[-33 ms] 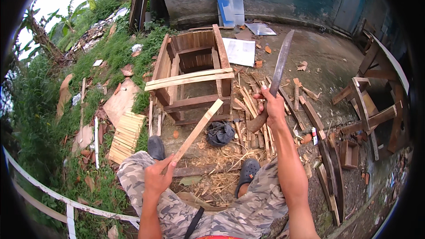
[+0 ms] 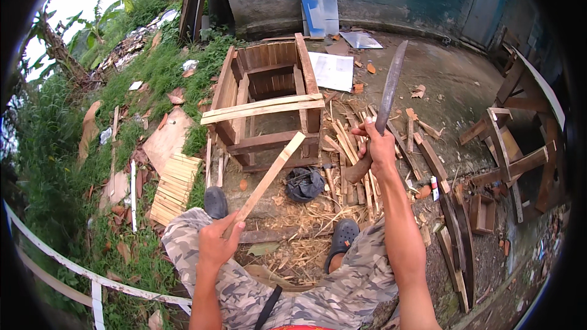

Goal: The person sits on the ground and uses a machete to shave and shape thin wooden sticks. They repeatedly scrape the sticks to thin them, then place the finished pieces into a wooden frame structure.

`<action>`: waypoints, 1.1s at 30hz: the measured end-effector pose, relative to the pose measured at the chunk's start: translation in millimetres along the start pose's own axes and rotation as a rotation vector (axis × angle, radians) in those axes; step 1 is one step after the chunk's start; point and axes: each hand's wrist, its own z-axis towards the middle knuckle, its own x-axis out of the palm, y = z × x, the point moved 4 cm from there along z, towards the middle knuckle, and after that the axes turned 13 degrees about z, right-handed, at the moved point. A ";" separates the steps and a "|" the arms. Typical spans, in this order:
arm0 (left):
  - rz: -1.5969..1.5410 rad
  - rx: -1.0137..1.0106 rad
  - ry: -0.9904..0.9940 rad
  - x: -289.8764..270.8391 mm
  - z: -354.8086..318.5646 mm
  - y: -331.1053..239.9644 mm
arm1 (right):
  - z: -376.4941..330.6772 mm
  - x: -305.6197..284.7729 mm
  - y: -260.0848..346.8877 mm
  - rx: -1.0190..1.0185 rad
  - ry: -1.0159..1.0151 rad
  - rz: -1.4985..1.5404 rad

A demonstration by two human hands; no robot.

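Observation:
My left hand (image 2: 219, 241) is closed around the lower end of a pale wooden strip (image 2: 272, 173), which slants up and to the right in front of me. My right hand (image 2: 380, 148) grips the wooden handle of a machete (image 2: 392, 85); its long dark blade points up and away from me, apart from the strip. Beyond the strip stands a brown wooden frame (image 2: 268, 140), like an unfinished cabinet. Two pale strips (image 2: 263, 109) lie across its near top. A black plastic bag (image 2: 304, 184) sits on the ground between the frame and my feet.
Wood shavings (image 2: 299, 256) cover the ground between my feet. A hammer (image 2: 330, 178) and several sticks lie right of the bag. Long boards (image 2: 455, 238) and a small wooden box (image 2: 482, 213) are farther right. Cut slats (image 2: 175, 188) lie on the grass at left, near a white railing (image 2: 96, 299).
The upper end of the strip has dipped slightly to the left. My right hand and the machete have shifted a little to the right; both grips are the same.

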 end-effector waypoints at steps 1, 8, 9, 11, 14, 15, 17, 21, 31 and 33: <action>-0.001 0.018 -0.022 -2.2 5.9 2.6 | 0.1 -2.7 4.2 -0.084 -0.001 -0.098; 0.447 0.207 -0.045 1.3 123.5 21.0 | 14.0 -14.5 6.2 -0.272 -0.089 -0.412; 0.478 0.240 -0.089 5.3 144.8 23.9 | 19.7 -12.9 3.6 -0.318 -0.084 -0.472; 0.520 0.258 -0.120 18.7 186.4 33.2 | 34.7 -10.4 -3.9 -0.336 -0.117 -0.609; 0.515 0.317 -0.196 47.4 244.1 46.8 | 59.1 5.3 -20.4 -0.296 -0.072 -0.627; 0.508 0.291 -0.173 60.0 258.3 54.3 | 66.1 11.3 -25.1 -0.281 -0.064 -0.644; 0.469 0.245 -0.170 82.6 286.9 68.5 | 83.0 27.2 -30.3 -0.236 -0.088 -0.666; 0.369 0.250 -0.204 108.5 313.5 96.6 | 119.9 68.0 -24.0 -0.288 -0.005 -0.805; 0.272 0.219 -0.041 125.0 328.7 116.2 | 185.9 128.4 -23.2 -0.112 0.118 -1.065; 0.271 0.182 -0.002 126.7 329.4 118.6 | 189.3 126.9 -25.4 -0.080 0.069 -1.037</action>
